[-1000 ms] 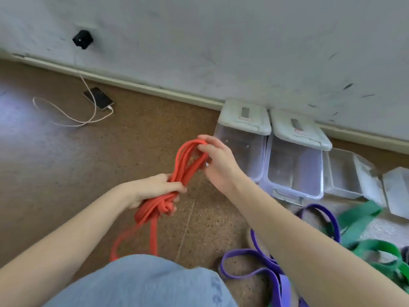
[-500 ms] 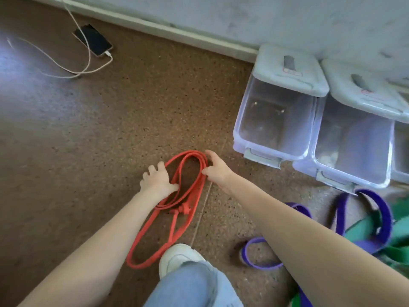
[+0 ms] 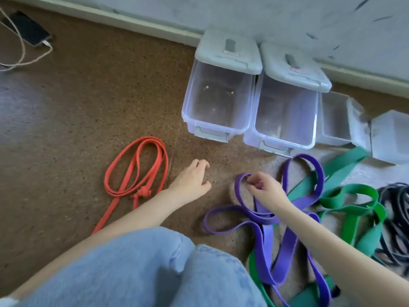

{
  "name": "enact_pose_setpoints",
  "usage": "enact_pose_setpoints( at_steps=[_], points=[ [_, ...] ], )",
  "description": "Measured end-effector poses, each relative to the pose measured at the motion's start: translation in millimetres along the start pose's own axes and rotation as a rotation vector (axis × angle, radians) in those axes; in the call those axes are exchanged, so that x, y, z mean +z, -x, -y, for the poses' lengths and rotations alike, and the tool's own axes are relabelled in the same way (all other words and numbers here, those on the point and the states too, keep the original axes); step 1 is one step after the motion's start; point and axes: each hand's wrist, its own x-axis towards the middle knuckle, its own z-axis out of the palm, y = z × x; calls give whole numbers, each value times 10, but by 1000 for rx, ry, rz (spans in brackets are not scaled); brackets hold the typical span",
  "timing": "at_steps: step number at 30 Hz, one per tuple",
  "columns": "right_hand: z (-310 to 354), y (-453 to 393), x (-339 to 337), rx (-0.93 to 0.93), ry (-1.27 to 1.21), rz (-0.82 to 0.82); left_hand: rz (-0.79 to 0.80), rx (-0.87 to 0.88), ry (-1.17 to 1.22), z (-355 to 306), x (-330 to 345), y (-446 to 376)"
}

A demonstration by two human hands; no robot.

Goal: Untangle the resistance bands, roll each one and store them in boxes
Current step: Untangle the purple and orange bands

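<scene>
The red band (image 3: 137,169) lies loosely coiled on the brown floor at left, with a knot near its lower end. My left hand (image 3: 191,179) hovers just right of it, fingers loosely curled and holding nothing. My right hand (image 3: 264,190) pinches a loop of the purple band (image 3: 261,220), which sprawls in several loops at centre right. The purple band is tangled with a green band (image 3: 352,202). A black band (image 3: 396,209) lies bunched at the far right. Two clear boxes (image 3: 218,103) (image 3: 285,114) stand open by the wall, lids tipped back.
Two smaller clear boxes (image 3: 338,120) (image 3: 389,136) sit to the right of the big ones. A phone (image 3: 27,29) with a white cable (image 3: 21,56) lies at the upper left by the skirting board. My denim-clad knees (image 3: 141,269) fill the bottom of the view.
Both hands have let go of the red band, which now lies on the floor. My right hand has moved right and taken hold of the purple band; my left hand follows.
</scene>
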Motion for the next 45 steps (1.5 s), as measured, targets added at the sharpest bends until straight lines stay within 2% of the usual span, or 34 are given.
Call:
enact_pose_setpoints(
  at_steps=[2, 4, 6, 8, 11, 13, 15, 18, 19, 21, 25, 28, 30, 32, 34, 36, 37, 39, 42, 44, 45],
  points=[
    [-357, 139, -95, 36, 267, 58, 94, 87, -45, -176, 156, -31],
    [-610, 255, -18, 74, 530, 219, 163, 147, -73, -325, 284, -51],
    [-732, 364, 186, -2, 740, 327, 177, 220, -95, -457, 363, -65],
    [-743, 422, 332, -83, 792, 232, 180, 312, -146, -548, 400, -81],
    [-668, 415, 255, -159, 727, 43, 213, 421, -289, -583, 439, -76],
    [-554, 421, 37, -245, 626, 30, 276, 460, -367, -635, 489, -34],
    [-378, 417, -252, -343, 377, 100, 307, 422, -305, -762, 489, -19],
    [-155, 434, -664, -380, 53, 149, 132, 385, -116, -987, 260, -132],
    [-113, 415, -749, -344, -34, 128, 92, 362, -26, -1045, 120, -178],
    [-63, 368, -828, -275, -163, 134, 112, 297, 181, -1140, -164, -198],
    [-82, 379, -736, -269, -265, 317, 150, 279, 645, -1270, -460, -55],
    [-185, 481, -624, -249, -432, 246, 112, 228, 1034, -1317, -691, 33],
    [-127, 558, -587, -224, -633, 279, 94, 194, 1209, -1371, -815, 69],
    [14, 624, -603, -206, -857, 411, 113, 161, 1373, -1455, -904, 110],
    [174, 712, -675, -157, -1072, 673, 90, 110, 1543, -1506, -1017, 131],
    [256, 768, -713, -206, -1168, 850, -5, 40, 1654, -1484, -1131, 119],
    [272, 790, -702, -260, -1184, 870, -66, -11, 1648, -1463, -1160, 118],
    [308, 834, -660, -326, -1121, 795, -170, -118, 1563, -1415, -1121, 123],
    [379, 861, -520, -377, -658, 467, -229, -183, 1563, -1333, -1002, 160],
    [395, 838, -428, -393, -476, 323, -159, -141, 1640, -1299, -972, 205],
    [386, 834, -404, -398, -466, 313, -102, -102, 1691, -1298, -977, 234]
  ],
)
